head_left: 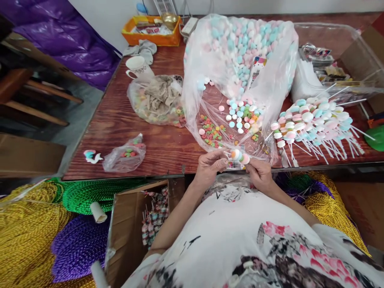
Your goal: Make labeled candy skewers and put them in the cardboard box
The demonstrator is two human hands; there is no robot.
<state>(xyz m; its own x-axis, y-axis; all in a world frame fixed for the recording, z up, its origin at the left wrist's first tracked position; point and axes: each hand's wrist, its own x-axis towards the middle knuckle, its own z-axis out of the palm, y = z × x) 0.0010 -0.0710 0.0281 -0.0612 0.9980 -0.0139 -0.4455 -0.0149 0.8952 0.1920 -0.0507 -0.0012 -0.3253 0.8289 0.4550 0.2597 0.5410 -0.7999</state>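
Note:
At the table's near edge my left hand [211, 165] and my right hand [258, 172] are both closed in a pinch on a small stack of pastel candy pieces [238, 156] held between them. Just beyond the hands lies a large clear plastic bag [237, 76] of pink, blue and white round candies, with loose candies and small coloured ring candies [211, 134] spilled at its mouth. To the right rests a pile of finished candy sticks [312, 120], pastel discs threaded on white sticks.
A wooden table [120, 120] holds a smaller bag of ring candies with cloth [157, 100], a tiny bag [126, 156], a white mug [138, 67], an orange tray [151, 30] and a clear bin [339, 52]. Below sit a cardboard box of candy sticks [141, 224] and gold, green and purple bead piles [36, 232].

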